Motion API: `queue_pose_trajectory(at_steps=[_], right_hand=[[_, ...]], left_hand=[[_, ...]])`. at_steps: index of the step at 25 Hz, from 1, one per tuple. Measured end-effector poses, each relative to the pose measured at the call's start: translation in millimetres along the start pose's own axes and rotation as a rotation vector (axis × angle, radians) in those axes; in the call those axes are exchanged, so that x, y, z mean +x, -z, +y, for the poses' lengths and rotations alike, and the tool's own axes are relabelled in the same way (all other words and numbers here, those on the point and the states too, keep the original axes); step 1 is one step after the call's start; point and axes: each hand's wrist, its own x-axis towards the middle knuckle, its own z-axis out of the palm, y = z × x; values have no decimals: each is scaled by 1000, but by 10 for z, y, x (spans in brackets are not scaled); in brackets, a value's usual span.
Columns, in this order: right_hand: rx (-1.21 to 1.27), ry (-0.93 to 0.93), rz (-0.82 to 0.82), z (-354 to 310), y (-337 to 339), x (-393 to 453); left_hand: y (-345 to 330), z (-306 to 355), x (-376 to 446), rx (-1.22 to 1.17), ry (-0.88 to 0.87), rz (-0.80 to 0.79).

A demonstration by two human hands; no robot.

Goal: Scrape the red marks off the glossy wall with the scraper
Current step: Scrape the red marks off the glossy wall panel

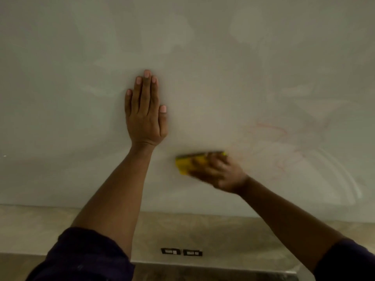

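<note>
A glossy pale wall [203, 47] fills most of the view. Faint red marks [284, 142] curl across it at the right, thin and smeared. My right hand [219, 173] is blurred and grips a yellow scraper [186, 164], whose top edge lies against the wall just left of the red marks. My left hand [145, 110] is pressed flat on the wall with fingers straight and together, holding nothing, up and to the left of the scraper.
Below the wall runs a beige tiled band [182, 230] with two dark wall sockets [181, 252]. A metal ledge [223, 268] crosses the bottom of the view. Pale curved smear lines [345, 175] show on the wall at the right.
</note>
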Motion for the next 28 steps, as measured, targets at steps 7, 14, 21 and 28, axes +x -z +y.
queue_pose_trajectory(at_steps=[7, 14, 21, 28], right_hand=[[77, 311, -217, -223, 80, -772], [-30, 103, -150, 237, 352, -386], [-57, -44, -140, 494, 587, -273], [95, 67, 3, -537, -422, 496]], left_hand=[[-2, 17, -4, 0, -3, -19], [-27, 296, -187, 3, -9, -83], [-114, 482, -378, 27, -82, -73], [33, 311, -339, -19, -206, -187]])
